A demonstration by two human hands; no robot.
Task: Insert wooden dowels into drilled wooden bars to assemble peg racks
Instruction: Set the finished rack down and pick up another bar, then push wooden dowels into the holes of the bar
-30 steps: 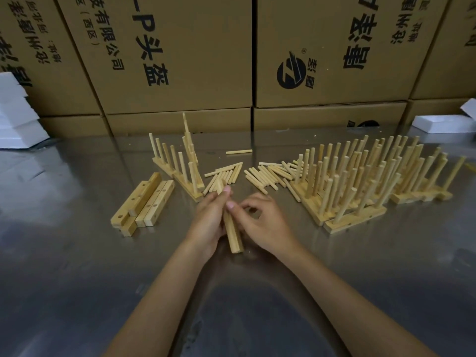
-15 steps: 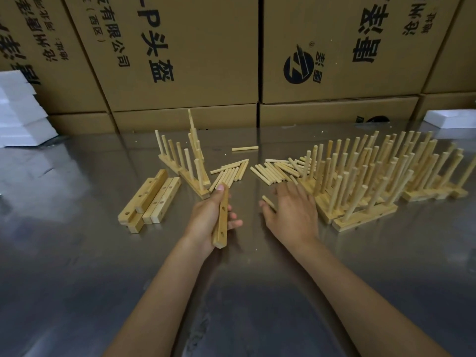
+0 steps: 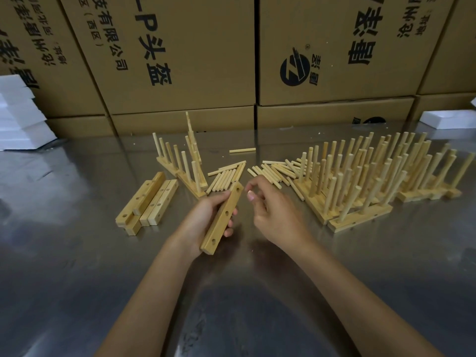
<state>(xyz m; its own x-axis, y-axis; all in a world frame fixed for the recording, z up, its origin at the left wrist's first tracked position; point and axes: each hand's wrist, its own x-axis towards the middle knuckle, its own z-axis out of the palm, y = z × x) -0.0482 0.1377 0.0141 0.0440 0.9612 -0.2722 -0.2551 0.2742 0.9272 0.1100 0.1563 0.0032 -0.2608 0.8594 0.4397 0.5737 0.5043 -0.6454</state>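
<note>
Dowels (image 3: 268, 171) lie loose on the metal table (image 3: 77, 253) in two small heaps, one (image 3: 226, 176) just beyond the left hand and the other fanning out toward the right, with a single dowel (image 3: 242, 150) lying alone farther back. One drilled bar (image 3: 223, 218) is off the table, gripped in the left hand (image 3: 206, 219): the fingers wrap around its underside and the thumb lies along its near edge, so the face with three visible holes looks up. The bar tilts away from the person, its far end near the closer heap of dowels. The right hand (image 3: 273, 215) hovers just beside that far end, fingers curled in with thumb and forefinger close together; whether it pinches a dowel I cannot tell, since nothing shows clearly between the fingertips. Hand and bar are apart.

To the left, a few bare bars (image 3: 146, 202) lie side by side, touching, with one shorter piece at their near end. Behind the left hand stand two finished racks (image 3: 183, 166), pegs up. On the right a dense cluster of finished racks (image 3: 373, 181) stands in rows. Cardboard boxes (image 3: 180, 60) with printed characters form a wall along the back edge of the table, and white foam pieces (image 3: 18, 119) are stacked at the far left, with another white piece (image 3: 448, 119) at the far right.
</note>
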